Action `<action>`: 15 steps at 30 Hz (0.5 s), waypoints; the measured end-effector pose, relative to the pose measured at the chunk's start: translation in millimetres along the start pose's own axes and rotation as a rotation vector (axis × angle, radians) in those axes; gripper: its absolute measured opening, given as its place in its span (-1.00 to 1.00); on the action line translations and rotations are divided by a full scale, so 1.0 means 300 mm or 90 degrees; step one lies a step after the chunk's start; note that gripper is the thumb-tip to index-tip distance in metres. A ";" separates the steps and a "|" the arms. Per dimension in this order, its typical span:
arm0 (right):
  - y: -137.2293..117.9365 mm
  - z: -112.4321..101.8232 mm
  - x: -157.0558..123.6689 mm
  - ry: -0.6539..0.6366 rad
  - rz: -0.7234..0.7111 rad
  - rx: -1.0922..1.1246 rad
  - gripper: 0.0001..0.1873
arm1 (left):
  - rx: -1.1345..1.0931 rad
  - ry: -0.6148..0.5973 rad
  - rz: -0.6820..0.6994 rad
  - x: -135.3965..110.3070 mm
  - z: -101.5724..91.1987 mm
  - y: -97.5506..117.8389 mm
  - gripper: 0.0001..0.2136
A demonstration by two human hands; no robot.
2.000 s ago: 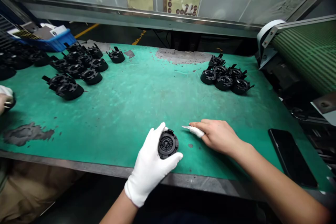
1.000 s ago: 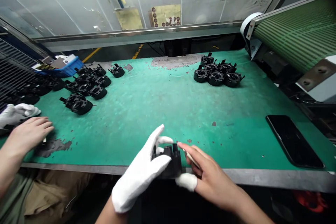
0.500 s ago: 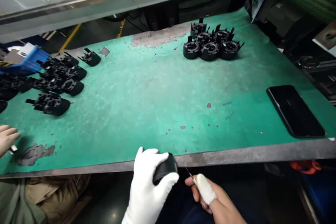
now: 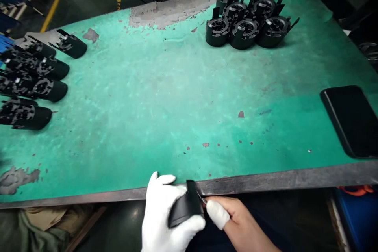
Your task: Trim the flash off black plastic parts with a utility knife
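My left hand [image 4: 168, 212], in a white glove, grips a black plastic cylindrical housing [image 4: 186, 208] at the table's front edge. An upright tab sticks up from the housing's far side. My right hand [image 4: 227, 216] is bare apart from a white covering on the thumb. Thumb and forefinger pinch a thin metal blade [image 4: 202, 198], whose tip lies at the housing's right rim. Its handle is hidden inside the hand. Whether the tip touches the rim I cannot tell.
Several similar black housings [image 4: 245, 33] stand grouped at the back right. More black housings [image 4: 44, 86] lie at the left. A black phone [image 4: 351, 120] rests on the green table [image 4: 153, 98] at the right. Below the edge, a person's clothing [image 4: 38, 230] shows at lower left.
My right hand has moved left, bringing the blade up to the housing. The housing has turned, so its tab now points up. The view has shifted; another person's hand at left is out of sight.
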State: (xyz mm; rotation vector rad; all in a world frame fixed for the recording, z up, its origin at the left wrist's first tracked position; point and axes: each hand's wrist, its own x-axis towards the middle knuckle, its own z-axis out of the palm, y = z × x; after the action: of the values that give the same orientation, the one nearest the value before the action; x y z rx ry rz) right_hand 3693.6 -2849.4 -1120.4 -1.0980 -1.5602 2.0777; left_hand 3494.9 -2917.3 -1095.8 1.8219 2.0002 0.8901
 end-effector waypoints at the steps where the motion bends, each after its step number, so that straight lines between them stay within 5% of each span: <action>1: -0.005 -0.001 0.001 0.005 -0.001 -0.002 -0.49 | -0.003 -0.005 -0.001 0.001 0.000 -0.002 -0.64; 15: 0.057 0.031 -0.010 0.021 -0.030 0.042 -0.55 | 0.085 0.079 0.072 -0.003 0.008 -0.006 -0.67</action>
State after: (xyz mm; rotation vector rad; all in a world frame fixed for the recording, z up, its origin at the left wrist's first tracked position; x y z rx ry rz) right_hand 3692.0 -2863.7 -1133.9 -1.0568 -1.4775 2.0544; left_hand 3495.1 -2917.6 -1098.9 2.0152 2.0943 0.9439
